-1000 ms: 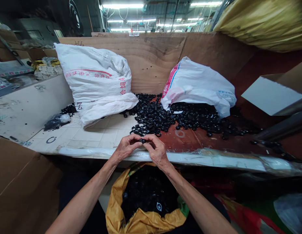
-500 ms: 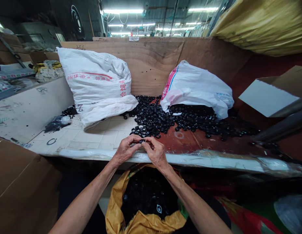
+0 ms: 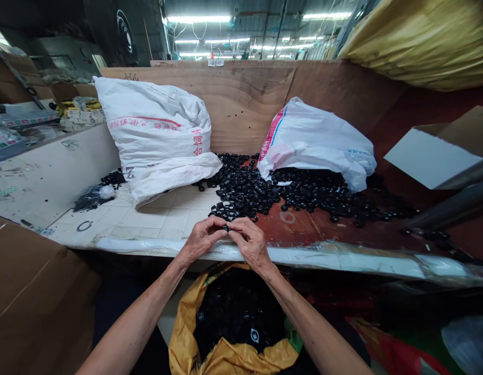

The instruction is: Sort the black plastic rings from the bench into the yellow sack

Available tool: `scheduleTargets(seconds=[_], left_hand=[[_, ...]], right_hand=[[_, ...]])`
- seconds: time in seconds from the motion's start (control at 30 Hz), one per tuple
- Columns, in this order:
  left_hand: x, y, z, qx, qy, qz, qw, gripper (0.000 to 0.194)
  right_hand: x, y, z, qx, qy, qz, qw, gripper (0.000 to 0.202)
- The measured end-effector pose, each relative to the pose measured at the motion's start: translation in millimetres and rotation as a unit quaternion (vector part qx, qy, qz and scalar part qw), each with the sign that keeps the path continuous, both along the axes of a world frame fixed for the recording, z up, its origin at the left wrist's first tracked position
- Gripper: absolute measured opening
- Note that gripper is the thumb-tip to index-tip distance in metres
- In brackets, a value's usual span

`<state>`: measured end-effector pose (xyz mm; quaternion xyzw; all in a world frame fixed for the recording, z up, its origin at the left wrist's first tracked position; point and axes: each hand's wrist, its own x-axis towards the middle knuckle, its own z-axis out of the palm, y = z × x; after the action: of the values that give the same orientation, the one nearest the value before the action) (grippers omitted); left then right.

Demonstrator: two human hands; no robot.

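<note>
Over the table's front edge, my left hand [image 3: 204,237] and my right hand [image 3: 250,240] meet with thumbs and forefingers pinched. Between their fingertips is a small black plastic part [image 3: 226,227], mostly covered by the fingers. Just beyond them lies a heap of small black ring-shaped parts [image 3: 245,192], spread across the tabletop. Below my forearms stands an open yellow sack [image 3: 185,333] with many black pieces [image 3: 237,312] inside.
A white woven sack [image 3: 159,130] leans at the left and another white sack [image 3: 319,138] lies on the heap at right. A wooden board [image 3: 241,112] closes the back. A carton [image 3: 432,156] sits at far right, with a dark bar [image 3: 456,198] beside it.
The hands stay together at nearly the same spot, and the fingertips have shifted slightly around the black part. The whole view has moved a little.
</note>
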<state>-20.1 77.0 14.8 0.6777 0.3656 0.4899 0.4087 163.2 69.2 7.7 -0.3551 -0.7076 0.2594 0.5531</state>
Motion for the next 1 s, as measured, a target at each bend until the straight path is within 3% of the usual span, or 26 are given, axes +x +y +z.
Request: scheduleTargets(seconds=[0.2, 0.33, 0.4, 0.5, 0.67, 0.8, 0.93, 1.0], left_hand=[[-0.6, -2.5, 4.0, 0.074, 0.053, -0.009, 0.996, 0.016], [-1.0, -3.4, 4.7, 0.066, 0.032, 0.004, 0.997, 0.018], [-1.1, -3.8, 4.9, 0.072, 0.041, 0.003, 0.997, 0.016], [-1.2, -4.2, 4.8, 0.061, 0.039, 0.011, 0.997, 0.017], [-0.9, -4.4, 4.2, -0.006, -0.009, 0.003, 1.000, 0.022], [-0.6, -5.2, 4.6, -0.003, -0.010, -0.003, 1.000, 0.024], [-1.5, -5.2, 5.6, -0.006, 0.002, 0.001, 1.000, 0.025], [-1.8, -5.2, 7.2, 0.002, 0.013, 0.003, 1.000, 0.025]], right_hand=[[-4.8, -0.8, -6.3, -0.051, -0.026, -0.061, 0.997, 0.024], [-3.8, -4.5, -2.2, -0.028, -0.049, -0.042, 0.998, 0.024], [-2.6, -6.2, 0.6, -0.016, -0.071, -0.066, 0.995, 0.024], [-1.3, -7.7, 2.1, 0.003, -0.102, -0.112, 0.989, 0.042], [-2.1, -8.4, -1.0, 0.025, -0.067, -0.081, 0.994, 0.015], [-3.9, -8.3, -4.1, 0.037, -0.110, -0.095, 0.989, 0.030], [-4.5, -8.3, -3.4, 0.042, -0.103, -0.105, 0.988, 0.019], [-3.9, -8.3, -1.8, 0.050, -0.108, -0.104, 0.987, 0.025]])
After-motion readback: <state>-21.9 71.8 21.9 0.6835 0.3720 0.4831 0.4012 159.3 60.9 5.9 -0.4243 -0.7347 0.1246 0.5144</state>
